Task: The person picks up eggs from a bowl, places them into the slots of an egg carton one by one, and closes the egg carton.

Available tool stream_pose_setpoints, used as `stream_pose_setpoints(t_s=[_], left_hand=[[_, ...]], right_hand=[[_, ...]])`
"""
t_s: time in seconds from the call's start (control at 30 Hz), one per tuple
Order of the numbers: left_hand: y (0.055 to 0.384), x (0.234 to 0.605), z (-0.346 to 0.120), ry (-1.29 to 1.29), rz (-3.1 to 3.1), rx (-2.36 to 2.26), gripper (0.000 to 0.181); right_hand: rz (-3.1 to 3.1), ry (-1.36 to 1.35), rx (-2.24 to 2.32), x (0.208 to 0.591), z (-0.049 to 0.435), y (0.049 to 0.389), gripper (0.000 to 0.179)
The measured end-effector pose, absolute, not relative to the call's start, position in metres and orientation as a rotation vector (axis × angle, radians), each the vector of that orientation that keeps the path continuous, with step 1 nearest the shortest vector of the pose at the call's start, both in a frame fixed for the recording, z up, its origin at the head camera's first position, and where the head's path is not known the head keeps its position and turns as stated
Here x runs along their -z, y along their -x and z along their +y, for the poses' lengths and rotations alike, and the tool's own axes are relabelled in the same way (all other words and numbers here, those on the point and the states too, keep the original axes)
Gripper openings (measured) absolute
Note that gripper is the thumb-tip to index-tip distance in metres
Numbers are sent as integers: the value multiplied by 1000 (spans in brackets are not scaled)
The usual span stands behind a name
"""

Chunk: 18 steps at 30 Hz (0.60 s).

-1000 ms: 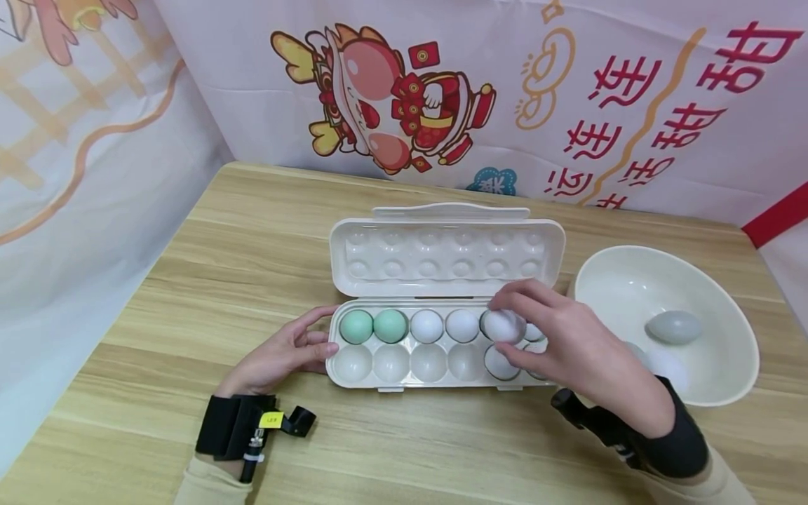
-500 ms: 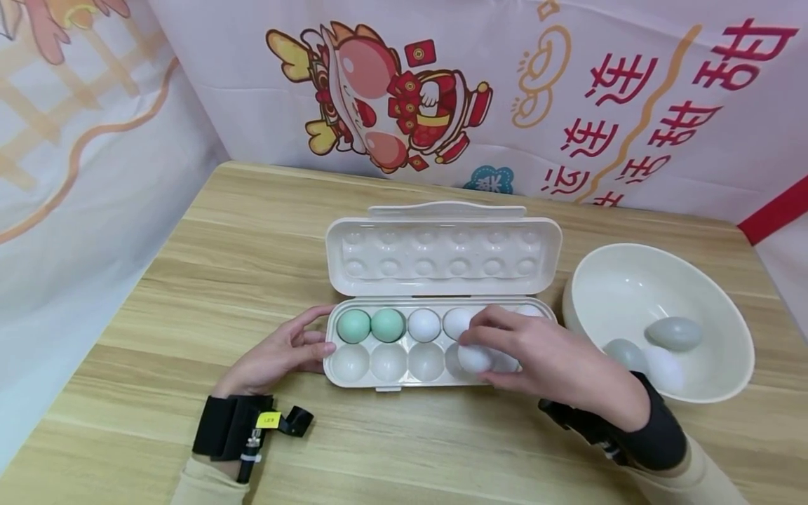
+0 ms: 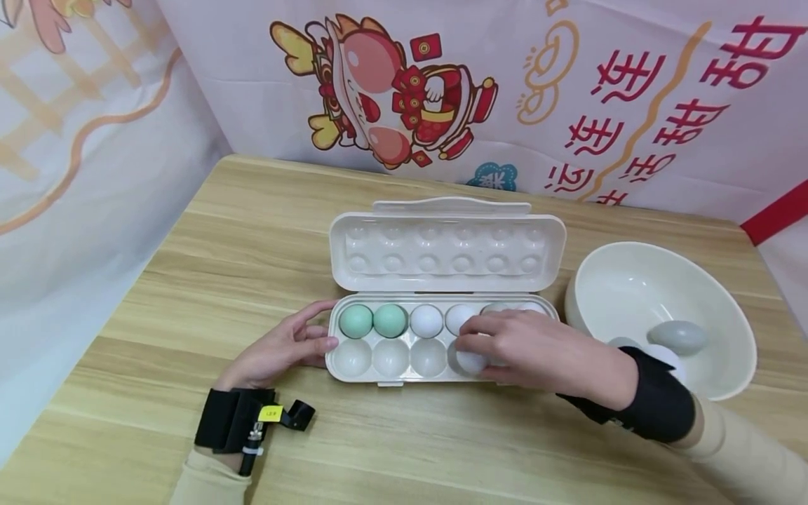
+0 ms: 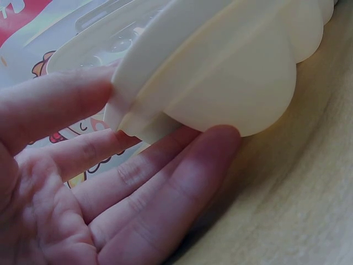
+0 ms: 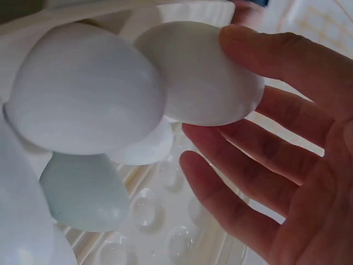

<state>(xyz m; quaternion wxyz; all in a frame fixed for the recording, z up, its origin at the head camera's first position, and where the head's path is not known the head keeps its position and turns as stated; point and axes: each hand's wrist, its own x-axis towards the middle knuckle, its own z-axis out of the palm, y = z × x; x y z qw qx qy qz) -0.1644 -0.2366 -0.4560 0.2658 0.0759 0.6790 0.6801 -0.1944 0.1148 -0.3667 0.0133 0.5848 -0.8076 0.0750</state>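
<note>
My right hand [image 3: 536, 351] pinches a white egg [image 3: 470, 362] at the front row's fourth pocket from the left. In the right wrist view the thumb lies on the near end of that egg [image 5: 209, 83] and fingertips reach beneath it; another white egg [image 5: 88, 91] sits right beside it. The white plastic egg box [image 3: 390, 358] stands with its lid [image 3: 448, 277] tipped back. My left hand [image 3: 278, 351] grips the box's left end between thumb and fingers. Two green eggs [image 3: 374, 320] and several white eggs [image 3: 426, 321] fill the back row. My right hand hides the front right pockets.
A cream bowl [image 3: 606, 280] at the right holds a grey egg [image 3: 678, 337], a white egg [image 3: 665, 356] and another grey egg partly behind the right wrist. A printed cloth [image 3: 221, 42] hangs behind the wooden table [image 3: 252, 224].
The right hand has brought the white egg from above the back row forward and left, then down to the fourth front pocket. The left hand keeps its hold on the box.
</note>
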Motion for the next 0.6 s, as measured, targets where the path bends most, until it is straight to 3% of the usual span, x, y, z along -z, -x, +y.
stream_pose_setpoints(t_s=[0.17, 0.4, 0.6], left_hand=[[165, 455, -236, -213, 1828, -1844, 64], [166, 457, -236, -235, 1821, -1852, 63], [165, 457, -238, -216, 1831, -1843, 64]], right_hand=[[-2467, -1907, -52, 366, 107, 195, 31], [-2359, -1977, 165, 372, 96, 196, 13], [-2241, -2017, 373, 373, 88, 198, 11]])
